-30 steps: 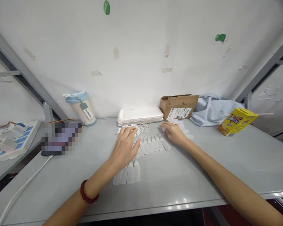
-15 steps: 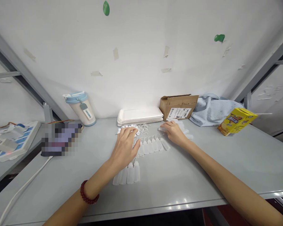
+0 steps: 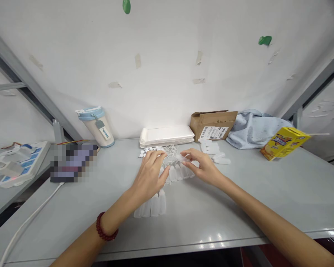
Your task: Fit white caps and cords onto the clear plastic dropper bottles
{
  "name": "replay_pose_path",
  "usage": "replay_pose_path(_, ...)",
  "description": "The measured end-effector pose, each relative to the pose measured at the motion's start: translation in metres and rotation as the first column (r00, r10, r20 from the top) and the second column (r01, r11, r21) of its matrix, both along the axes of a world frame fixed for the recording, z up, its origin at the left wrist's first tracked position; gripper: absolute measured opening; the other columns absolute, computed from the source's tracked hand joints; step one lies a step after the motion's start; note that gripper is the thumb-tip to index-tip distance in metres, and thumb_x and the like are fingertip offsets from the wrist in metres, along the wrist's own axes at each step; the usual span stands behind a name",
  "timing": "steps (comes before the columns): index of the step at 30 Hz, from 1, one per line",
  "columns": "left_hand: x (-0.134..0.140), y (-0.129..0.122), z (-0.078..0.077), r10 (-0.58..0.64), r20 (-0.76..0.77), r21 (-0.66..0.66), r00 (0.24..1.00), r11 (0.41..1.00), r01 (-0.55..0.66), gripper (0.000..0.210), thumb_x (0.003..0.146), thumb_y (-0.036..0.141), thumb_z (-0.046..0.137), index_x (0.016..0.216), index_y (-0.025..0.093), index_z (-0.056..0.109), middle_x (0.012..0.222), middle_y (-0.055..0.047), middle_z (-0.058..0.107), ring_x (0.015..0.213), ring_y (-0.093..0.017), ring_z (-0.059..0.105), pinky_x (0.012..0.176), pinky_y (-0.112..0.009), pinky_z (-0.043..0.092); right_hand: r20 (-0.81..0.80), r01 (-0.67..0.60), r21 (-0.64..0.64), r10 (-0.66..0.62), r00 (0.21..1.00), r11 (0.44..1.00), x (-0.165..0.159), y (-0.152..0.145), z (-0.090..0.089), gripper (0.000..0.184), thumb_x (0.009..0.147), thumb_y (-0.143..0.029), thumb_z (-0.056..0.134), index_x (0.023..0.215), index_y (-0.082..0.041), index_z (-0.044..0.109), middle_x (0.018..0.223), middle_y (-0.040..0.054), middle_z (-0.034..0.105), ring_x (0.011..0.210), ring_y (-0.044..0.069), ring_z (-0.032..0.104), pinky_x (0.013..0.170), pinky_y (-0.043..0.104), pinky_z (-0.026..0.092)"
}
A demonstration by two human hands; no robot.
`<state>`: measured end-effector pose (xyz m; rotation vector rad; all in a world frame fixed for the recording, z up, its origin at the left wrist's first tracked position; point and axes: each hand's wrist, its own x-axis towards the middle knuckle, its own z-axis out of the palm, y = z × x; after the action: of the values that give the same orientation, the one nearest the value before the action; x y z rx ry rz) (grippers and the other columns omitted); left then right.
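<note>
From my remote seat, I take the row of small translucent white plastic bottle-shaped pieces (image 3: pixel 178 173) on the grey table (image 3: pixel 211 211) as the clock's centre, with 12 at the wall. The row runs sideways, partly covered by the person's hands.

The right hand (image 3: pixel 200 165) comes in from 4 o'clock and pinches one loose translucent piece (image 3: pixel 182 158) between thumb and fingers, at 12 o'clock over the row's far edge. The left hand (image 3: pixel 149 170), at 9 o'clock, has curved fingers with the thumb held apart; I cannot tell whether it grips anything. A dark red beaded bracelet (image 3: pixel 106 227) circles that wrist.

At 7 o'clock, more pieces of the same shape (image 3: pixel 155 205) lie side by side. Thin white string loops (image 3: pixel 172 150) are heaped at 12, in front of a stack of flat white trays (image 3: pixel 167 135). Loose flat translucent pieces (image 3: pixel 210 147) sit at 2.

Farther out, I see a brown cardboard box (image 3: pixel 211 124) with a label at 1, a crumpled pale blue cloth (image 3: pixel 253 128) at 2, and a tilted yellow drink carton (image 3: pixel 284 144) with a straw between 2 and 3. A cream tumbler with a blue lid (image 3: pixel 97 128) stands at 10.
</note>
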<state>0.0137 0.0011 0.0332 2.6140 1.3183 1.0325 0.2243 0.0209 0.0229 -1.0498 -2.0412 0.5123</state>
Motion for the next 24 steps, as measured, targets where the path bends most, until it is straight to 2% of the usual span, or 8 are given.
replay_pose_path(8,0.0029,-0.0031,0.0005,-0.080,0.027,0.039,0.996,0.996,0.079,0.028,0.086,0.018,0.047,0.114,0.019,0.052,0.109,-0.010,0.056,0.105,-0.025,0.048,0.087,-0.045,0.045,-0.089,-0.066,-0.051,0.062,0.994,0.996,-0.0033,-0.0041,0.0009,0.019,0.087,-0.030,0.050,0.103,-0.022,0.055,0.095,0.0060,0.061,0.080,0.017,0.062,0.070,0.032,0.053)
replay_pose_path(14,0.0031,-0.0032,-0.0009,-0.135,0.016,0.080,0.991,0.988,0.133,0.026,0.085,0.015,0.049,0.111,0.016,0.054,0.107,-0.010,0.058,0.103,-0.024,0.047,0.088,-0.043,0.044,-0.094,-0.092,-0.060,0.086,0.992,0.994,-0.0048,-0.0070,0.0005,0.026,0.088,-0.027,0.049,0.113,-0.023,0.054,0.099,0.0072,0.060,0.084,0.017,0.061,0.073,0.034,0.054)
replay_pose_path(24,0.0033,-0.0043,-0.0005,-0.141,-0.012,0.069,0.990,0.988,0.141,0.026,0.085,0.016,0.048,0.109,0.018,0.057,0.104,-0.010,0.060,0.101,-0.025,0.049,0.086,-0.046,0.045,-0.125,-0.129,-0.096,0.116,0.985,0.987,-0.0063,-0.0102,0.0024,0.028,0.089,-0.030,0.047,0.116,-0.026,0.057,0.101,0.0068,0.060,0.085,0.017,0.062,0.072,0.033,0.054)
